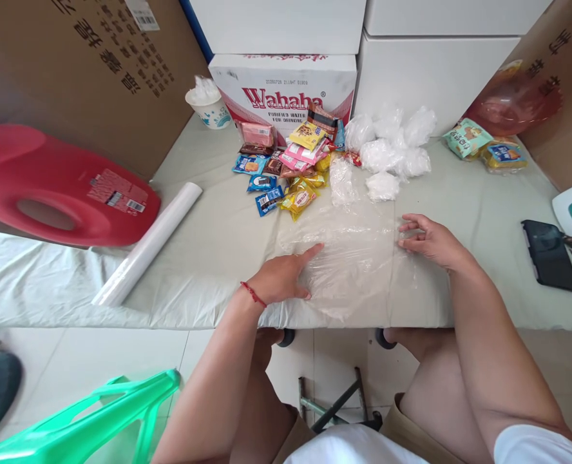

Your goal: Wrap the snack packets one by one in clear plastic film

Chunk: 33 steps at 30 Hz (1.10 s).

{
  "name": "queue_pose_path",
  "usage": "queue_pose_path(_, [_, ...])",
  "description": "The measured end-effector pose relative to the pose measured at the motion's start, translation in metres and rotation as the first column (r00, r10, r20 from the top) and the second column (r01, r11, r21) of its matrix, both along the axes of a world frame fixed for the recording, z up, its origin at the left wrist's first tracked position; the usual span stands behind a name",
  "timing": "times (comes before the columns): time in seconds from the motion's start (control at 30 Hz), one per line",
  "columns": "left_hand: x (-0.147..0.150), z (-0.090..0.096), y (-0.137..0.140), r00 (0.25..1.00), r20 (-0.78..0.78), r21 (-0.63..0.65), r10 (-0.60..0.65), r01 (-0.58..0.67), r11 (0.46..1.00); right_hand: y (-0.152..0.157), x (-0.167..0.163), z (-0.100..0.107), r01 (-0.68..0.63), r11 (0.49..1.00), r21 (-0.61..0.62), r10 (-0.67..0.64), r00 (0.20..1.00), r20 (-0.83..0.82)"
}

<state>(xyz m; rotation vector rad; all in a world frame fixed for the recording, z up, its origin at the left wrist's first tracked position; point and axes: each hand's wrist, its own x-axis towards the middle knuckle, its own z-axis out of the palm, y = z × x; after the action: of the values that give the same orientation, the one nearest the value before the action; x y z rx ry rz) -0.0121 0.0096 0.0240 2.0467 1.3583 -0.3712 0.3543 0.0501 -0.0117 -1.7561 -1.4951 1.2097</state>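
Note:
A sheet of clear plastic film (348, 264) lies spread and wrinkled on the cloth-covered table, close to its front edge. My left hand (286, 276) rests at the film's left side, index finger stretched out and thumb apart. On the other side, my right hand (428, 240) is at the film's right edge with its fingers loosely curled and apart. Beyond the film sits a pile of small wrapped snacks (298, 167) in blue, yellow, pink and brown packets. Crumpled bundles of clear plastic (392, 151) are heaped to the right of the snacks.
A white roll (148, 245) lies left, beside a large red jug (64, 187). Behind stand a paper cup (207, 106) and a Wahaha carton (286, 90). Rightward are more snack packets (484, 147), a red bowl (513, 103) and a black phone (551, 254). A green stool (87, 419) stands below.

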Motion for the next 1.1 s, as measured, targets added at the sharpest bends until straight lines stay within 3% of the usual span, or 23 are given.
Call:
queue_pose_path(0.07, [-0.001, 0.000, 0.001, 1.000, 0.003, -0.002, -0.027, 0.027, 1.000, 0.000, 0.005, -0.002, -0.008, 0.999, 0.053, -0.001, 0.986, 0.166])
queue_pose_path(0.13, [-0.002, 0.001, 0.002, 0.999, 0.014, -0.005, -0.048, 0.048, 0.999, -0.004, -0.002, 0.000, 0.008, 0.973, 0.232, -0.098, 0.921, 0.377])
queue_pose_path(0.2, [-0.004, 0.002, 0.003, 0.997, 0.036, -0.019, -0.062, 0.062, 0.998, -0.015, -0.022, 0.005, -0.029, 0.863, 0.505, -0.247, 0.847, 0.471])
queue_pose_path(0.27, [-0.008, 0.004, 0.005, 0.994, 0.079, -0.040, -0.074, 0.077, 0.996, -0.030, -0.052, 0.010, -0.148, 0.693, 0.705, -0.262, 0.861, 0.437])
queue_pose_path(0.33, [-0.012, 0.005, 0.008, 0.986, 0.154, -0.053, -0.069, 0.078, 0.996, -0.047, -0.090, 0.011, -0.372, 0.580, 0.725, -0.003, 0.889, 0.459])
queue_pose_path(0.37, [-0.014, 0.004, 0.009, 0.978, 0.201, -0.053, -0.048, 0.060, 0.997, -0.054, -0.109, 0.009, -0.482, 0.534, 0.695, 0.165, 0.865, 0.473])
queue_pose_path(0.4, [-0.016, 0.004, 0.011, 0.969, 0.249, -0.047, -0.012, 0.025, 0.999, -0.061, -0.127, 0.005, -0.574, 0.498, 0.650, 0.297, 0.817, 0.493])
queue_pose_path(0.47, [-0.017, 0.001, 0.014, 0.945, 0.318, -0.019, 0.083, -0.081, 0.997, -0.071, -0.158, -0.004, -0.696, 0.460, 0.551, 0.439, 0.718, 0.540])
queue_pose_path(0.57, [-0.014, -0.006, 0.018, 0.936, 0.285, 0.055, 0.206, -0.230, 0.972, -0.080, -0.186, -0.017, -0.757, 0.520, 0.397, 0.497, 0.645, 0.580])
queue_pose_path(0.67, [-0.006, -0.012, 0.023, 0.926, 0.192, 0.179, 0.326, -0.360, 0.916, -0.086, -0.199, -0.021, -0.727, 0.625, 0.285, 0.493, 0.651, 0.577])
queue_pose_path(0.73, [0.002, -0.013, 0.025, 0.902, 0.159, 0.260, 0.401, -0.430, 0.864, -0.091, -0.206, -0.021, -0.706, 0.657, 0.264, 0.487, 0.665, 0.567])
queue_pose_path(0.97, [0.030, -0.013, 0.030, 0.847, 0.216, 0.305, 0.486, -0.531, 0.790, -0.105, -0.234, -0.026, -0.641, 0.698, 0.319, 0.447, 0.738, 0.505])
queue_pose_path(1.1, [0.038, -0.018, 0.032, 0.827, 0.292, 0.313, 0.481, -0.557, 0.769, -0.111, -0.232, -0.021, -0.662, 0.667, 0.343, 0.492, 0.736, 0.464])
